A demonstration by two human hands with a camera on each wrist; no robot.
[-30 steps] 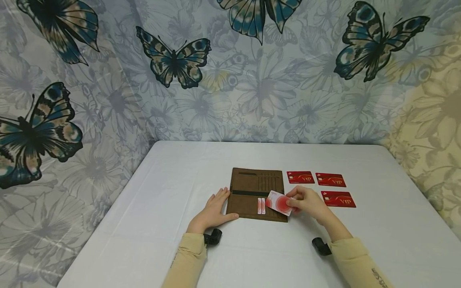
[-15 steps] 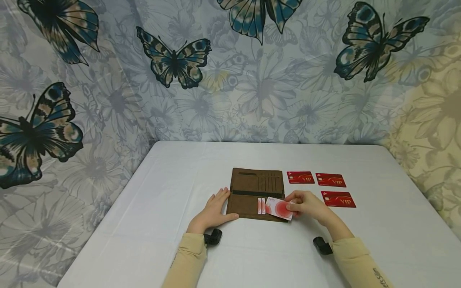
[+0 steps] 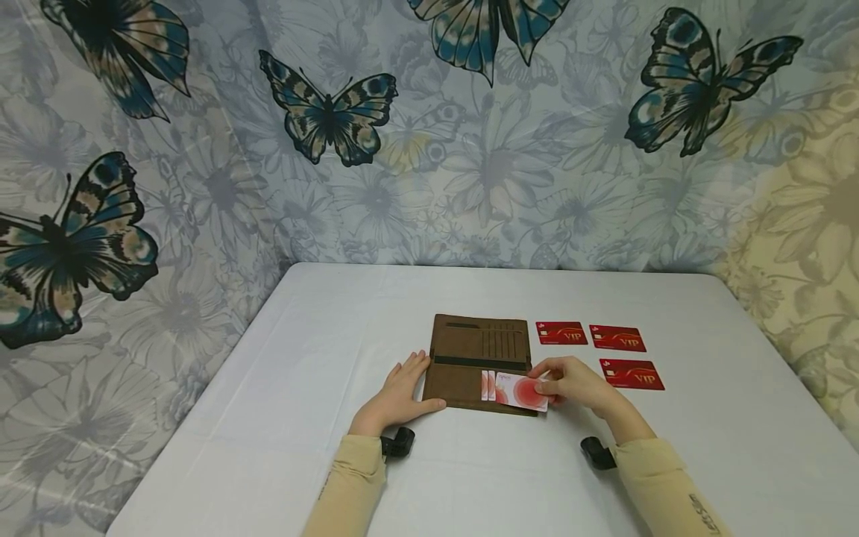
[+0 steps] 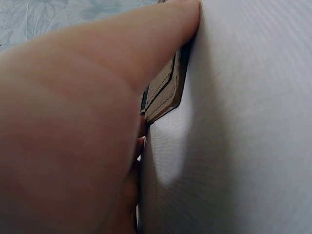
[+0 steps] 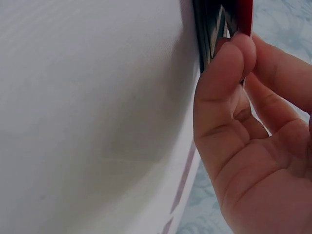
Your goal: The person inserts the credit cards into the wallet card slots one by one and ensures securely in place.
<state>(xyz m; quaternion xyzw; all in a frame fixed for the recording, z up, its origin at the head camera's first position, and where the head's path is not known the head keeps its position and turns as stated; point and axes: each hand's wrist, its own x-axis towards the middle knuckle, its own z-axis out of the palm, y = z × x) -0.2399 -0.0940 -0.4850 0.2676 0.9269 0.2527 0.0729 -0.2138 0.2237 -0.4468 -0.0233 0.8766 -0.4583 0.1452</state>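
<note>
An opened brown wallet (image 3: 456, 384) lies flat on the white table. My left hand (image 3: 396, 395) rests at its left side, fingers straight, the thumb along the lower left corner. Between thumb and fingers my right hand (image 3: 570, 384) pinches a white and pink card (image 3: 517, 391) over the wallet's lower right part. The card lies nearly level, its left end beside two pink and white card edges (image 3: 488, 385) that show in the wallet. In the right wrist view the pinching fingertips (image 5: 226, 61) are close to the wallet's edge, and the card's underside is red.
Right of the wallet, three red VIP cards lie on the table: one upper left (image 3: 561, 333), one upper right (image 3: 618, 338) and one lower (image 3: 632, 374). Behind the table (image 3: 322, 335) hangs a flowered cloth (image 3: 496, 171) with butterflies.
The card has turned from a slant to nearly level with the wallet's lower edge, and moved slightly down in my right hand. My left hand has stayed in place.
</note>
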